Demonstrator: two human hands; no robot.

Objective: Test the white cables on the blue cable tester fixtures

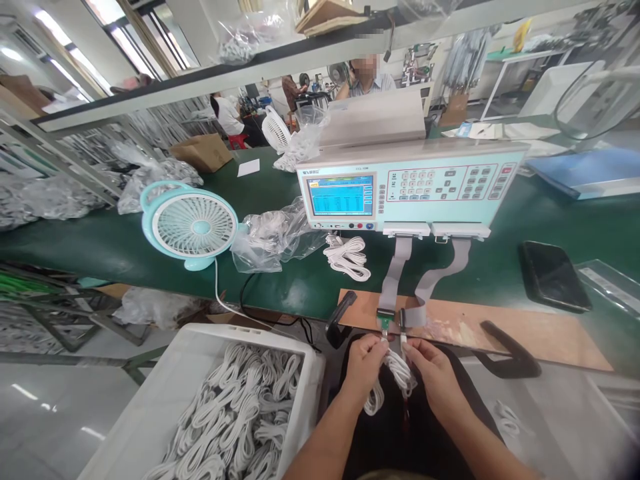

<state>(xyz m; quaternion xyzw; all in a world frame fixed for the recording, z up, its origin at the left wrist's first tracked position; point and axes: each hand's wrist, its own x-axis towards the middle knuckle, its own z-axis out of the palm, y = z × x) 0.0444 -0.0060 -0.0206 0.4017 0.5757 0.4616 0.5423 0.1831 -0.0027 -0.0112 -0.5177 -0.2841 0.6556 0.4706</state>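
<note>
Bundled white cable [399, 373] hangs between my two hands, just below the board's edge. My left hand [366, 363] pinches one cable end at a small green adapter board [385, 321]. The other white connector [403, 341] is in the closed fingers of my right hand [429, 363], at the second adapter. Grey ribbon cables [395, 277] run from these adapters up to the teal and white tester [415, 183], whose screen [343, 197] is lit. A loop of cable also hangs beneath my left hand.
A white bin [197, 333] full of bundled cables stands at the lower left. On the green table [280, 290] are a fan [195, 227], bagged cables [270, 233], one loose bundle [347, 257] and a black phone [554, 275]. Black handles flank the ribbons. People sit beyond.
</note>
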